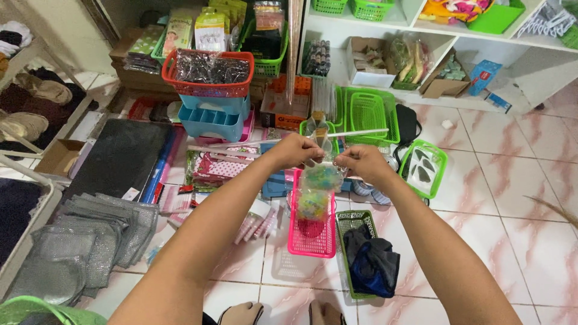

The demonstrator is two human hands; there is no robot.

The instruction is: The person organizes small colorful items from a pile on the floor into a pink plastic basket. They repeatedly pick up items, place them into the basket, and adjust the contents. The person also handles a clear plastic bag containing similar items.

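A shop floor of pale tiles [518,198] veined with pink fills the view, with white shelving [421,30] along the far wall and a rack of folded cloth [30,108] at the left edge. Goods lie spread over the floor: a dark mat [120,153], a heap of silvery grey pouches [90,241], and a red basket [208,72] stacked on blue trays [211,117]. Flat green baskets [367,114] lie further back. Directly below the hands a pink basket [311,232] rests on the tiles, and just beside it on the right a green basket [356,224] holds dark blue cloth [373,265].

Both arms reach forward from the bottom of the frame and meet above the pink basket. The left hand [295,150] and the right hand [361,164] are closed, each pinching the top of a clear plastic bag [319,186] between them. The bag hangs straight down from the fingers, its long axis vertical, packed with small items in yellow, green and pink whose kind cannot be told. Its lower end dangles over the pink basket, apparently without touching it. The hands sit at about the same height, so neither is clearly nearer the bag; its mouth lies in the narrow gap between them, while the pink basket is straight beneath
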